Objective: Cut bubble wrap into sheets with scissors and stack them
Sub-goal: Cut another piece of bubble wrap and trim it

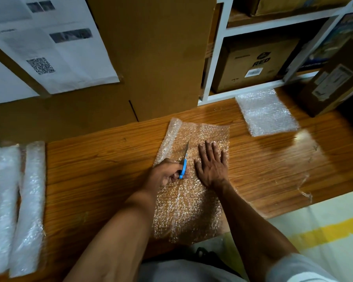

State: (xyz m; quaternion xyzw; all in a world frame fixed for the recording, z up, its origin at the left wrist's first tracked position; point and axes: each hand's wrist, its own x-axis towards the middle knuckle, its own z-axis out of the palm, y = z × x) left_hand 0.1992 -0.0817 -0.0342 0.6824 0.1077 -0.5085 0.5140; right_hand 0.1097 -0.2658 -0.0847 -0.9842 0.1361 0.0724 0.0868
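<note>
Bare forearms; a short pale grey sleeve [298, 267] covers the right upper arm.

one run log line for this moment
left hand grips blue-handled scissors | right hand presses clear bubble wrap sheet flat | stack of cut sheets far right

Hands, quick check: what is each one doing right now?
Left hand: fingers curled round the blue-handled scissors, blades on the bubble wrap sheet.
Right hand: open, fingers flat, pressing the sheet down.

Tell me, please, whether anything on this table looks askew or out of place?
Only the bubble wrap sheet: its far left edge curls up instead of lying flat. The stack of cut sheets looks tidy.
</note>
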